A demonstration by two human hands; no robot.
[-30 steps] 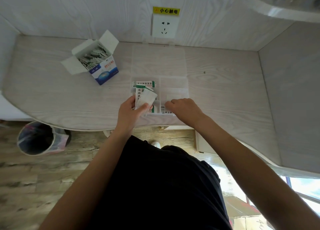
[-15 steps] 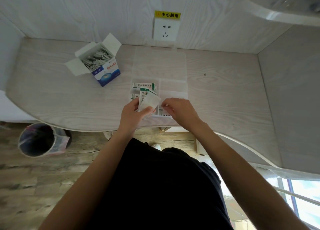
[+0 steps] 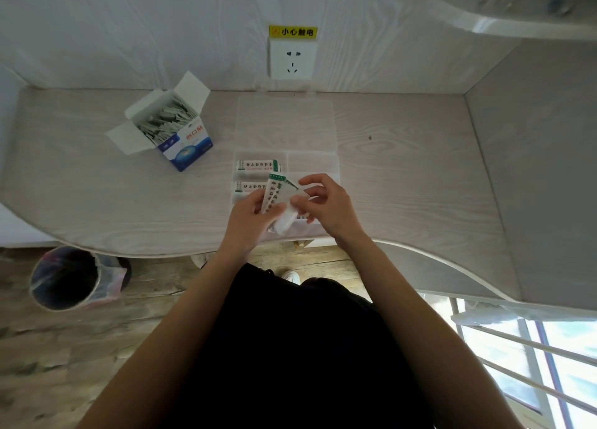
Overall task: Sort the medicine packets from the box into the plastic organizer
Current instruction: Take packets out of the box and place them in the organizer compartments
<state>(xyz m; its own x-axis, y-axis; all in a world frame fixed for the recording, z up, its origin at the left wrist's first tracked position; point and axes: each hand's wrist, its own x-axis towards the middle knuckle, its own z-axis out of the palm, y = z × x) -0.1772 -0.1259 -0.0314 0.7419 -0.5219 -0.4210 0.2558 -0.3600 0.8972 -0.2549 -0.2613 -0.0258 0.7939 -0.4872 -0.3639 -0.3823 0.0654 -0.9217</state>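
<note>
Head view. I see my left hand (image 3: 250, 217) holding a small fan of medicine packets (image 3: 277, 193) upright over the near edge of the clear plastic organizer (image 3: 313, 165), thumb and fingers curled round their lower ends. The packets are white with a green band at the top and dark print down the face.

My right hand (image 3: 326, 202) sits just beside the left, fingers bent, thumb and fingertips pinching the outermost white packet of the fan; the index finger arches above it.

The organizer lies on the pale wood-grain desk (image 3: 403, 183), its clear lid (image 3: 286, 123) folded flat toward the wall. Its far left compartment holds a packet (image 3: 256, 165) lying flat; the next one nearer holds another (image 3: 248, 187), partly covered by my left hand.

The open medicine box (image 3: 174, 128), white and blue, stands well to the left, flaps up, full of packets on edge.

Wall socket (image 3: 292, 62) with a yellow label behind. Bin (image 3: 69, 278) on the floor, lower left.
</note>
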